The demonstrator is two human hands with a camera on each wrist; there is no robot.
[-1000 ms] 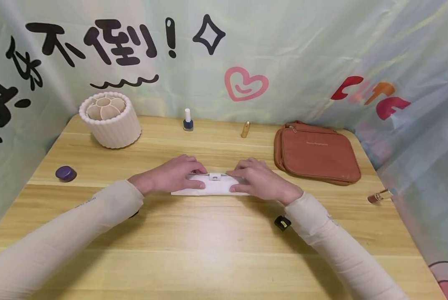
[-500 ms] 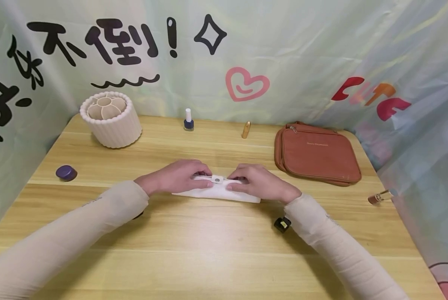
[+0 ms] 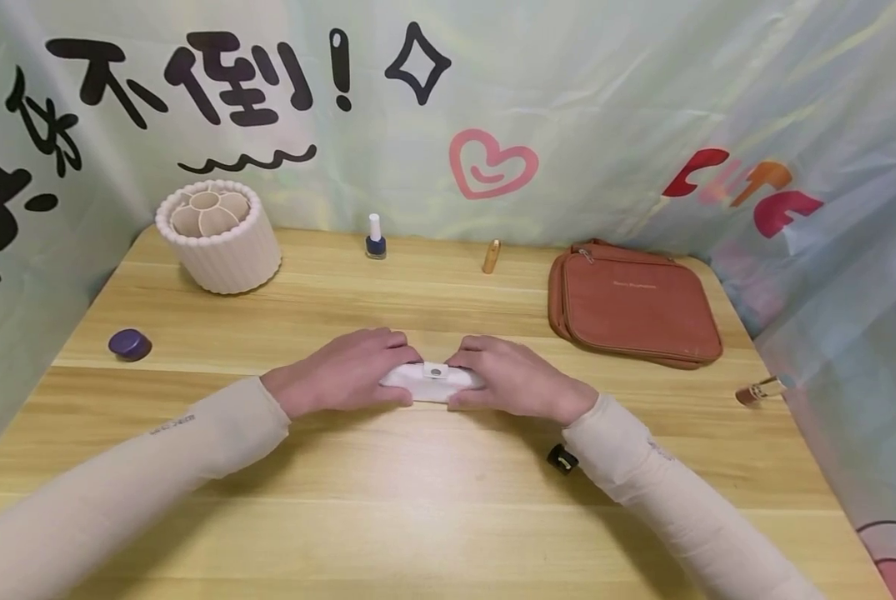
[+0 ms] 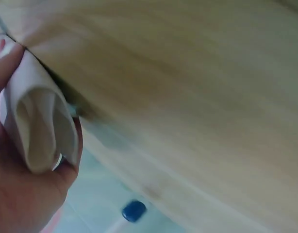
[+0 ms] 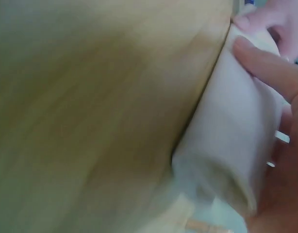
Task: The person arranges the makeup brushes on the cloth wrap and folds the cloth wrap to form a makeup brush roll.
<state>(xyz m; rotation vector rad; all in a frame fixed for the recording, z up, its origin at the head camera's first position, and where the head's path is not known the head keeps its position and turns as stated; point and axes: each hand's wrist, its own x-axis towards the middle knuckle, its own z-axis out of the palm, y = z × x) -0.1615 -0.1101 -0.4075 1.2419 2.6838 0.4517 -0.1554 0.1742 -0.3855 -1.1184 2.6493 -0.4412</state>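
A soft white roll with a snap-button tab [image 3: 433, 386] lies across the middle of the table, its tab facing up. My left hand [image 3: 342, 372] grips its left end, thumb along the near side and fingers behind. At the other end my right hand [image 3: 518, 377] holds it the same way. In the left wrist view the open end of the roll [image 4: 42, 121] shows folded layers with a hollow inside. The right wrist view shows the right thumb pressing the smooth side of the roll [image 5: 231, 111]. Its far side is mostly hidden by the fingers.
A ribbed cream pot [image 3: 230, 254] stands back left, with a purple round container [image 3: 129, 344] nearer. Dark blue nail polish [image 3: 376, 245] and a gold tube [image 3: 491, 257] stand along the back. To the right are a brown zip case [image 3: 638, 308] and a lipstick-like tube [image 3: 758, 390].
The white piece has gone from a wider, flatter shape to a compact roll, its lower flap now tucked from sight. Both hands have come slightly nearer the person and wrap it more closely.
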